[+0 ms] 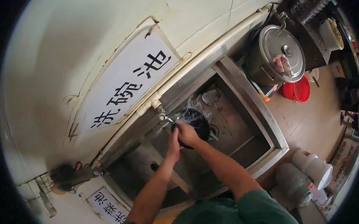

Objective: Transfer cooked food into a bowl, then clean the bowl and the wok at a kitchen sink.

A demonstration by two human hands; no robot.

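Observation:
Under the tap (164,116) in a stainless steel sink, water splashes over a black round vessel (200,124), a pan or a bowl. My left hand (174,146) grips its near side, close below the spout. Right beside it, my right hand (187,135) is closed on the same black vessel, and the two hands touch or nearly touch. My fingers hide part of its rim. Past the vessel, a clear crumpled piece (209,96), perhaps plastic, lies on the basin floor. A pale utensil or strip (214,135) lies by the drain.
A second basin (136,163) adjoins on the left, behind a metal divider. A lidded steel stockpot (281,53) with a pinkish cloth on top stands beyond the sink's right end. A red bucket (297,89), white buckets (311,167) and a gas cylinder (291,181) stand on the floor.

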